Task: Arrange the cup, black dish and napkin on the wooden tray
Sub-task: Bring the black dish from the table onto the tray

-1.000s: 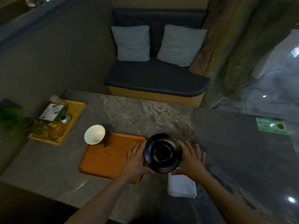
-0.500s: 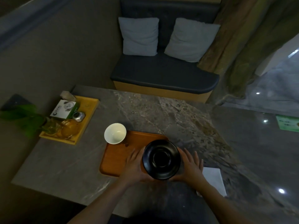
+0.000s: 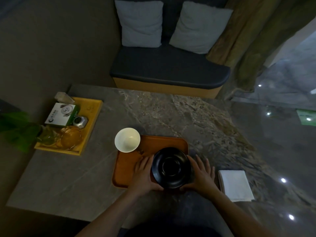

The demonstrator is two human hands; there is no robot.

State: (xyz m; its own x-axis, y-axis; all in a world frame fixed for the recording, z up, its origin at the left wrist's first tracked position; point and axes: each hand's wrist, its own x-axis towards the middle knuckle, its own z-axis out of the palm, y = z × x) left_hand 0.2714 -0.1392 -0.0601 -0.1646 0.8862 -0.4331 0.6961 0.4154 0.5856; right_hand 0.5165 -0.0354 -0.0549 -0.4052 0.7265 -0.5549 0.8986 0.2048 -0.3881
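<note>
Since a second ago, both hands have carried the black dish (image 3: 171,167) from beside the wooden tray (image 3: 127,166) to over its right half, lower centre of the frame, while the napkin (image 3: 235,184) has come out from behind it.

At far left, a yellow tray (image 3: 93,115) of tea things sits on the grey stone desk (image 3: 179,113), well apart from the work. Moving right, the white cup (image 3: 127,139) stands at the wooden tray's upper left corner; whether its foot rests fully inside the rim cannot be told. Next comes the left hand (image 3: 143,173), fingers spread, pressed against the dish's left edge, thumb curled under the near rim. The right hand (image 3: 201,174) mirrors it on the other edge, so each grip is closed on the dish, palms cupping it between them. Whether the dish already touches the tray or hangs just above it cannot be told. Right of the hands, the folded white napkin lies on the desk, just beside the tray and not yet on it.

Setting the dish down well appears to call for keeping it level, lowering it clear of the cup, and leaving bare wood on the tray for the napkin before the fingers slide away.
</note>
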